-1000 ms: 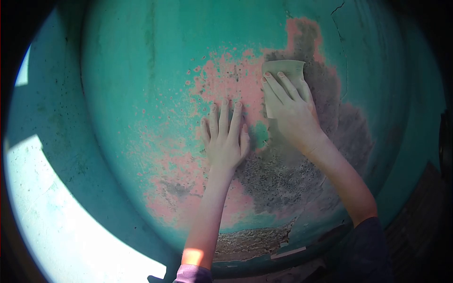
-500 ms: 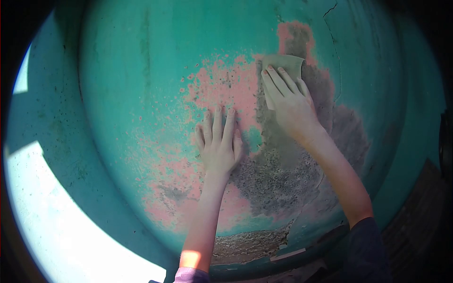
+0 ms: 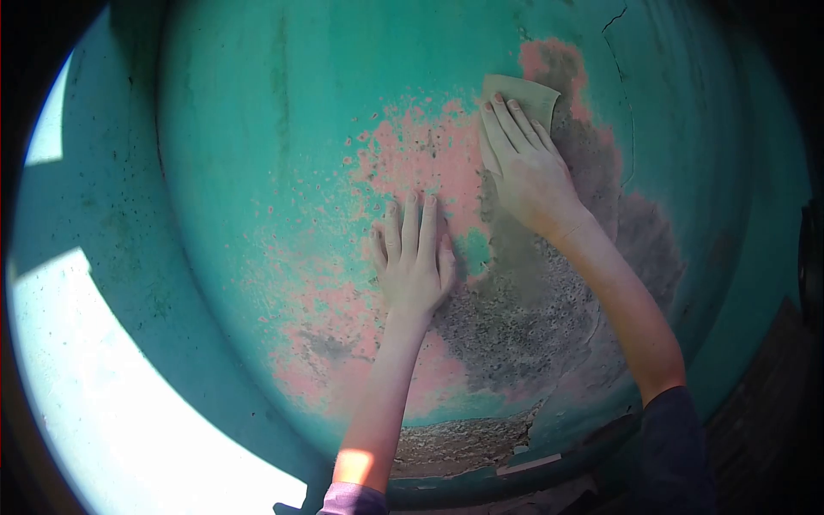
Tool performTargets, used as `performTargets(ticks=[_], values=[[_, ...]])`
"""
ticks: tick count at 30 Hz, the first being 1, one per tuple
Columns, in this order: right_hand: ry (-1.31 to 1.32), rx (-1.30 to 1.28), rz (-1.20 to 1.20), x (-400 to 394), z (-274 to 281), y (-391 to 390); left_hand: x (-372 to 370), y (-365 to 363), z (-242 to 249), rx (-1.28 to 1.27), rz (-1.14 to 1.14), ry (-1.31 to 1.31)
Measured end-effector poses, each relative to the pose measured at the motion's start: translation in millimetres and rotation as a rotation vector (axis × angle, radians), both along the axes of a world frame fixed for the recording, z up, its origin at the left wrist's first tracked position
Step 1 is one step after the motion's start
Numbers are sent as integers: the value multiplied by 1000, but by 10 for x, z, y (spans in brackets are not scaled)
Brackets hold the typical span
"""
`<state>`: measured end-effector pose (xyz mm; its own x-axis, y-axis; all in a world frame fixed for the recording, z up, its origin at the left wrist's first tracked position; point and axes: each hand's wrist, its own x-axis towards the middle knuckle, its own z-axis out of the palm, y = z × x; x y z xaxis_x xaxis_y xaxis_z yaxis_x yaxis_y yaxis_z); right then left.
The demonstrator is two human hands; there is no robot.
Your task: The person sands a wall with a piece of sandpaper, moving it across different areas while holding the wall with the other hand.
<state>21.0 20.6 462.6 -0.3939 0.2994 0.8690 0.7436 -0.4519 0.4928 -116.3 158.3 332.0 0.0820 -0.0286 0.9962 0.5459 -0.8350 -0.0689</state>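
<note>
My right hand [image 3: 534, 176] presses a greyish sheet of sandpaper [image 3: 532, 97] flat against the wall, its fingers stretched over the lower part of the sheet. The sheet's upper edge sticks out beyond my fingertips and curls slightly. Behind it is a worn patch of grey filler [image 3: 588, 163] with pink edges. My left hand [image 3: 416, 262] lies spread on the wall, lower and to the left, holding nothing. Its fingertips touch the pink area [image 3: 429, 159] where green paint has come off. Pale dust coats both hands.
Green painted wall [image 3: 232, 112] surrounds the patch, with a thin crack [image 3: 614, 51] at the upper right. Below, a broken strip of rough bare plaster [image 3: 463, 446] runs along the wall's foot. Bright sunlight [image 3: 112, 386] falls at the lower left.
My right hand has slid upward along the wall with the sandpaper, which now sits higher on the patch. My left hand stays about where it was; the whole view has shifted slightly.
</note>
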Motion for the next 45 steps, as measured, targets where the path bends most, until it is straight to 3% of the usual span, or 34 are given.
performTargets(ticks=[2,5,11,18,25,30,32,36,40,45], values=[[-18,-125,136,-119,-226,84,5,14,-19,1,-1,-12],[-106,-263,124,-122,-342,74,36,3,-66,-7,20,-38],[35,-46,97,-53,-2,159,2,1,-104,-31,30,-20],[27,-343,57,129,-765,-285,1,-37,-274,-122,21,-12],[-110,-314,100,-114,-97,36,4,-13,-283,-114,33,-19],[-34,-311,126,48,-418,-223,7,-9,-318,-117,29,-16],[-43,-371,24,193,-586,-383,12,-22,-342,-123,26,-15],[-85,-347,-13,87,-263,-254,21,-26,-346,-144,49,-7],[-158,-213,124,-151,163,182,16,-24,-346,-125,80,-5],[-99,-252,129,23,-263,-174,15,-6,-348,-127,56,-2]])
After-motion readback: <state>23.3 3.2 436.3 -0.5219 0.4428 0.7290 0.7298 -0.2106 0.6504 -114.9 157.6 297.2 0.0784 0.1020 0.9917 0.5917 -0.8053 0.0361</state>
